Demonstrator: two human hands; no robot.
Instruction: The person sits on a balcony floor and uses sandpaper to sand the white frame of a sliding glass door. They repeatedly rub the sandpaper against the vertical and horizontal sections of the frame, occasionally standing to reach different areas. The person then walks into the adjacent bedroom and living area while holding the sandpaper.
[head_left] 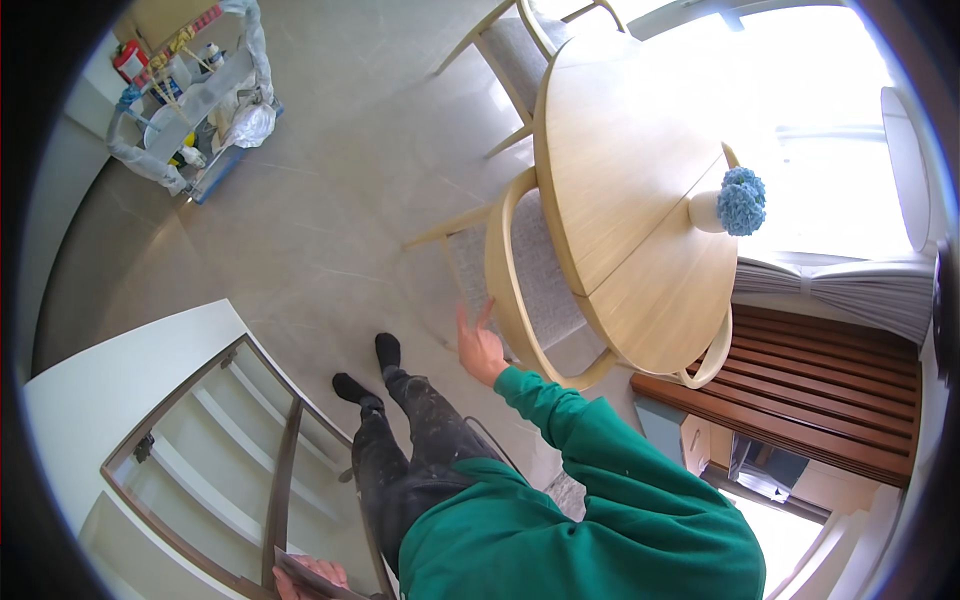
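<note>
At the lower edge, my left hand (330,571) is closed on a flat, thin greyish-brown piece (305,575) whose kind I cannot make out. It is beside the dark-framed glass door (205,440) of a white cabinet (150,365). My right hand (482,352), at the end of a green sleeve, is open, with two fingers stretched out and apart. Those fingers are close to the curved wooden back of a chair (508,290) with a grey seat. Whether they touch it, I cannot tell.
A round wooden table (630,170) holds a white vase (706,211) of blue flowers (742,202). Another chair (505,65) stands beyond. A wrapped cart (215,95) with bottles and supplies is at far left. Brown slats (820,390) lie right, below a curtain (860,290).
</note>
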